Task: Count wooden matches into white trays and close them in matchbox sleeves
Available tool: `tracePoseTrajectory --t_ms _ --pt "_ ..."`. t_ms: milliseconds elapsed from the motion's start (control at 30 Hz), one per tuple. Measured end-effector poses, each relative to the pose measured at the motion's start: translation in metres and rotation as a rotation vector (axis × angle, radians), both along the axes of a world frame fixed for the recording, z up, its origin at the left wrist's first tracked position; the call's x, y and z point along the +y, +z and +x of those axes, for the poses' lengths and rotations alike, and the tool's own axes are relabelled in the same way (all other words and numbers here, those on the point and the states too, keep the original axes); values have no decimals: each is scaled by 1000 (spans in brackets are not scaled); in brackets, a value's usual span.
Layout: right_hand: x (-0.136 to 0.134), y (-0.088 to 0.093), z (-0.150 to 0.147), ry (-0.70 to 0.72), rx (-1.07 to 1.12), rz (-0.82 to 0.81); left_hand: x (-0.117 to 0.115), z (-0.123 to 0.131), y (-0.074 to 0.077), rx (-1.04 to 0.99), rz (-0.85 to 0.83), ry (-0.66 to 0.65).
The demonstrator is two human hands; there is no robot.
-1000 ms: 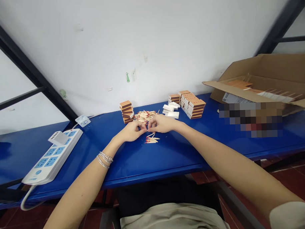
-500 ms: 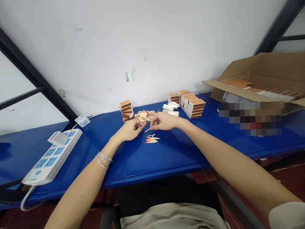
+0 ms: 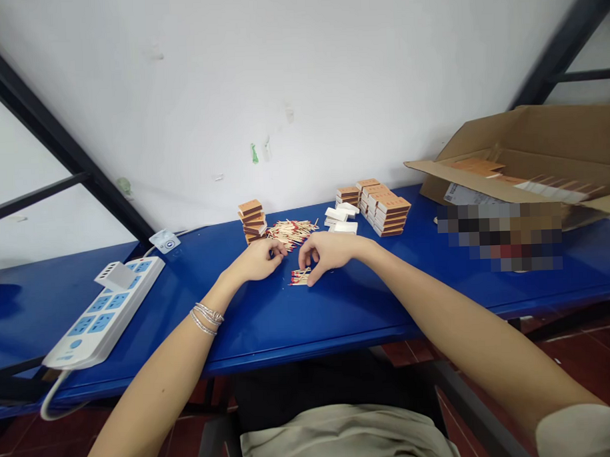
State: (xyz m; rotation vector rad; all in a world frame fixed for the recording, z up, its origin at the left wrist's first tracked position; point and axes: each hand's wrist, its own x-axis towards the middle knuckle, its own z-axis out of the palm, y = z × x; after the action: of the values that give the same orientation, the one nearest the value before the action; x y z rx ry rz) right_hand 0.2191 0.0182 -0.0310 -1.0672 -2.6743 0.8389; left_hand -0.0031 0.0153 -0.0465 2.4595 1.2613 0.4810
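A small group of wooden matches [image 3: 299, 277] with red heads lies on the blue table. Over it reaches my right hand [image 3: 332, 250], thumb and fingers parted around the right end of the group, the thumb tip at the matches. My left hand [image 3: 261, 259] rests to the left with its fingers curled in; whatever they may hold is hidden. Just behind both hands spreads a larger loose pile of matches [image 3: 291, 233]. A stack of matchboxes [image 3: 251, 218] stands behind my left hand, its lower part covered by the hand.
White matchbox trays [image 3: 342, 217] lie behind my right hand, beside stacked orange matchboxes [image 3: 388, 209]. An open cardboard box [image 3: 546, 137] sits at the right, partly blurred out. At the left are a white power strip [image 3: 105, 315] and a small white device [image 3: 165, 241].
My right hand has moved down from the pile to the small group and its fingers have opened, letting go of the match it pinched. My left hand is almost unmoved.
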Motion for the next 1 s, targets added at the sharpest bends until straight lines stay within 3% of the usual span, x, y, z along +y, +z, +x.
tracePoseTrajectory --t_ms 467,633,1000 --pt "4 -5 0 27 -18 -43 3 -3 -2 27 22 50" --pt "5 -5 -1 -27 49 -54 6 -6 -4 36 8 80" --pt "9 -11 0 -115 152 85 2 -4 1 75 16 130"
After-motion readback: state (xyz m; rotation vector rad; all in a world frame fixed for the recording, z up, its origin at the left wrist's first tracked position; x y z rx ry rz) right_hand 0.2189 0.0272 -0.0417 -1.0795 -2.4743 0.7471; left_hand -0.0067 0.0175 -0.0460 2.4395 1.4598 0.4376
